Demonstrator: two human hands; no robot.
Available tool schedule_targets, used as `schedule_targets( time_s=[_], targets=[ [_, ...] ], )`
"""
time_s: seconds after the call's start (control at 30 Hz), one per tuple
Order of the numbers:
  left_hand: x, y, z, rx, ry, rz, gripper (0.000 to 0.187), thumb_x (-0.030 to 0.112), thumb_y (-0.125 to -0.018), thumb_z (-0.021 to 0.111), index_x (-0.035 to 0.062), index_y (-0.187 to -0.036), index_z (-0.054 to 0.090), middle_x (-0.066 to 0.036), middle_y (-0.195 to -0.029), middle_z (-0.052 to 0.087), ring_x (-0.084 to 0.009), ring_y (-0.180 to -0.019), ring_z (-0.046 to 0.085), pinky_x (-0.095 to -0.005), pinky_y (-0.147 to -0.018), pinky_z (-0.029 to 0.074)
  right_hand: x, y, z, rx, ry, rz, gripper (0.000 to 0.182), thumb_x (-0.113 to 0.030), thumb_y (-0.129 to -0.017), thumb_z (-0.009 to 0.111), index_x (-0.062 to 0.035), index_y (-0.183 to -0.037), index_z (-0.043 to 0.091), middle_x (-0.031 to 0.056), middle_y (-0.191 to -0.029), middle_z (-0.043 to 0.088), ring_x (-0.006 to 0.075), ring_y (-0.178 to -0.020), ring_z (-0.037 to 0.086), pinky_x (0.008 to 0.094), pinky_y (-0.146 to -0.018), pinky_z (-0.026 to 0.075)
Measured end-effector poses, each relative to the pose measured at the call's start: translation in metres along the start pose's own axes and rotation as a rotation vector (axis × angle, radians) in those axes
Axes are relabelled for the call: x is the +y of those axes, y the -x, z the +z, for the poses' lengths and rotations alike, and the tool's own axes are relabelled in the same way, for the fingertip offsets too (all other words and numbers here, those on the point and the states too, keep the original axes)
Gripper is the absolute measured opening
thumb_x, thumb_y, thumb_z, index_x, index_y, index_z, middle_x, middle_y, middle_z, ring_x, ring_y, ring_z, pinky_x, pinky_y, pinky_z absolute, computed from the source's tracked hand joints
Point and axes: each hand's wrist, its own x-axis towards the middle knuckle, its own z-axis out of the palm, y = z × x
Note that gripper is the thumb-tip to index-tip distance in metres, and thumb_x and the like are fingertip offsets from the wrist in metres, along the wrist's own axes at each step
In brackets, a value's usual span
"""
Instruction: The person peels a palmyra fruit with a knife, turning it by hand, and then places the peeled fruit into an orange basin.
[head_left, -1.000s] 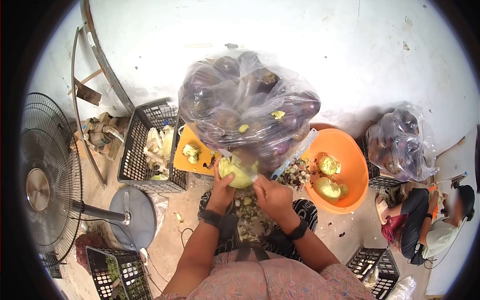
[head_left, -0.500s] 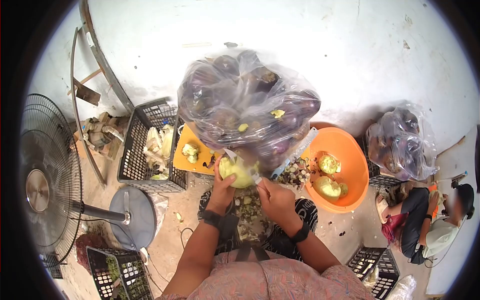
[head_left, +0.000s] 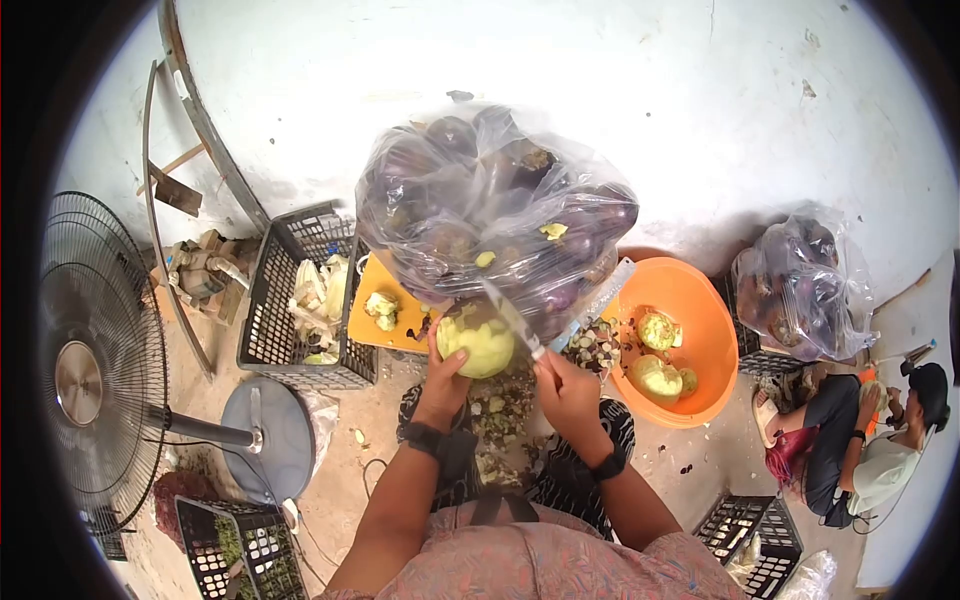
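Note:
My left hand (head_left: 446, 382) is wrapped round the side of a large round eggplant (head_left: 482, 345), mostly peeled to pale yellow-green, with a darker patch towards its far side. In my right hand (head_left: 570, 398) is a knife (head_left: 514, 318), its blade pointing up and left, just beyond the eggplant's right edge. Directly beyond both hands bulges a clear plastic bag (head_left: 440, 215) full of dark purple eggplants. An orange board (head_left: 391, 303) with a peeled pale piece (head_left: 381, 308) on it lies left of the bag. Dark and pale peelings (head_left: 495, 410) cover the floor between my legs.
To the right stands an orange basin (head_left: 705, 310) with peeled eggplants inside. A black crate (head_left: 268, 315) holds pale scraps at left, near a standing fan (head_left: 100, 370). Another bagged heap of eggplants (head_left: 795, 275) and a seated person (head_left: 865, 440) are far right.
The knife has lifted off the eggplant and swung right, its blade now tilted up. My right hand has moved slightly right and down, while my left hand keeps its hold.

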Motion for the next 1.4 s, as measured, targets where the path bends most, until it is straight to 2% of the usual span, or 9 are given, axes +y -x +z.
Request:
schedule_targets(
  time_s=[0.07, 0.27, 0.4, 0.47, 0.6, 0.67, 0.77, 0.87, 1.4],
  targets=[
    [-0.003, -0.001, -0.006, -0.003, 0.014, -0.001, 0.079, 0.007, -0.079, 0.065, 0.0169, -0.146, 0.024, -0.011, -0.136, 0.044, -0.0282, -0.125, 0.047, -0.0457, -0.103, 0.042, 0.004, 0.018, -0.004, 0.011, 0.109, -0.133, 0.024, -0.011, -0.085, 0.065, -0.006, -0.108, 0.067, 0.0107, -0.069, 0.062, 0.0261, -0.058, 0.062, 0.0327, -0.053, 0.048],
    [-0.001, 0.001, 0.0, -0.016, 0.002, 0.009, 0.08, 0.012, -0.08, 0.065, 0.0169, -0.147, 0.023, -0.012, -0.136, 0.044, -0.029, -0.126, 0.046, -0.046, -0.104, 0.041, 0.013, 0.035, -0.003, -0.055, 0.219, -0.17, 0.03, -0.011, -0.081, 0.067, -0.0074, -0.111, 0.067, 0.0075, -0.073, 0.066, 0.0242, -0.06, 0.064, 0.0323, -0.055, 0.051],
    [-0.001, 0.001, -0.001, -0.017, -0.002, 0.01, 0.08, 0.013, -0.079, 0.066, 0.017, -0.147, 0.023, -0.012, -0.135, 0.044, -0.0292, -0.126, 0.046, -0.046, -0.103, 0.042, 0.011, 0.033, -0.004, -0.055, 0.213, -0.193, 0.029, -0.011, -0.081, 0.068, -0.0077, -0.11, 0.067, 0.0068, -0.074, 0.066, 0.0237, -0.06, 0.064, 0.0318, -0.055, 0.051],
    [0.0, 0.001, -0.001, -0.012, 0.0, 0.005, 0.08, 0.013, -0.079, 0.066, 0.0171, -0.147, 0.023, -0.012, -0.135, 0.044, -0.0293, -0.125, 0.047, -0.0462, -0.103, 0.042, 0.015, 0.033, -0.002, -0.038, 0.184, -0.193, 0.028, -0.02, -0.082, 0.07, -0.0089, -0.107, 0.068, 0.0097, -0.071, 0.064, 0.0281, -0.058, 0.062, 0.0372, -0.051, 0.049],
    [-0.001, 0.001, -0.002, -0.013, 0.018, -0.008, 0.08, 0.012, -0.079, 0.066, 0.0173, -0.147, 0.024, -0.012, -0.134, 0.045, -0.0293, -0.125, 0.047, -0.0464, -0.102, 0.043, 0.014, 0.034, -0.004, -0.064, 0.195, -0.178, 0.027, -0.02, -0.082, 0.07, -0.0088, -0.107, 0.068, 0.01, -0.073, 0.064, 0.0285, -0.058, 0.062, 0.0375, -0.052, 0.049],
    [-0.002, 0.0, -0.003, -0.016, 0.022, -0.005, 0.08, 0.012, -0.079, 0.066, 0.0173, -0.147, 0.024, -0.012, -0.134, 0.045, -0.0292, -0.125, 0.047, -0.0463, -0.102, 0.043, 0.011, 0.031, -0.003, -0.077, 0.201, -0.17, 0.017, -0.011, -0.083, 0.067, -0.008, -0.1, 0.066, 0.008, -0.072, 0.065, 0.0261, -0.06, 0.064, 0.0337, -0.054, 0.05],
    [-0.004, -0.001, -0.006, -0.017, 0.024, 0.002, 0.079, 0.012, -0.08, 0.067, 0.0173, -0.147, 0.024, -0.012, -0.134, 0.045, -0.029, -0.124, 0.047, -0.0459, -0.102, 0.043, 0.008, 0.025, 0.001, -0.053, 0.178, -0.188, 0.015, -0.012, -0.084, 0.066, -0.0075, -0.098, 0.065, 0.0088, -0.072, 0.064, 0.0275, -0.061, 0.063, 0.0346, -0.054, 0.049],
    [-0.002, -0.001, -0.004, -0.016, 0.024, 0.006, 0.079, 0.012, -0.08, 0.066, 0.0169, -0.146, 0.025, -0.012, -0.134, 0.045, -0.0288, -0.124, 0.048, -0.0456, -0.103, 0.043, 0.015, 0.023, 0.011, -0.047, 0.167, -0.205, 0.028, -0.021, -0.084, 0.068, -0.0098, -0.109, 0.067, 0.01, -0.069, 0.063, 0.0297, -0.058, 0.062, 0.0385, -0.05, 0.048],
    [-0.003, 0.001, -0.004, -0.008, 0.064, -0.012, 0.076, 0.01, -0.081, 0.063, 0.0186, -0.146, 0.025, -0.011, -0.135, 0.044, -0.0292, -0.125, 0.046, -0.0473, -0.104, 0.042, 0.007, 0.024, 0.016, 0.046, 0.303, -0.256, 0.027, -0.022, -0.083, 0.069, -0.0096, -0.107, 0.067, 0.0093, -0.068, 0.061, 0.028, -0.054, 0.06, 0.0384, -0.048, 0.046]
  ],
)
